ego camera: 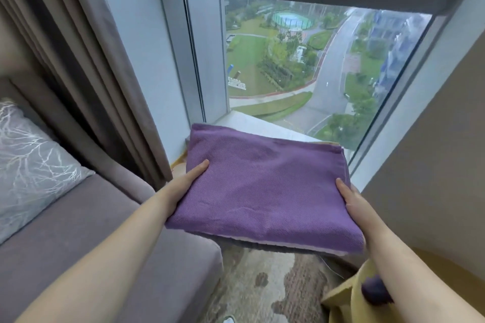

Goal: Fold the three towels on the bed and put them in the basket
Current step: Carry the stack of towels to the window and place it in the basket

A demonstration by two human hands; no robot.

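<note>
A folded purple towel (pixel 262 186) is held level in the air in front of the window, over the floor. My left hand (pixel 187 182) grips its left edge, thumb on top and fingers hidden beneath. My right hand (pixel 351 202) grips its right edge the same way. Grey and pale layers (pixel 262 242) show under the purple one at the near edge, so it looks like a stack. No basket or bed is in view.
A grey sofa (pixel 91 244) with a patterned cushion (pixel 29 160) fills the left. Brown curtains (pixel 78 60) hang behind it. A floor-length window (pixel 301 60) and its sill (pixel 252 123) lie ahead. Patterned carpet (pixel 262 286) lies below; a beige wall (pixel 433 165) and yellow fabric (pixel 349 296) are at right.
</note>
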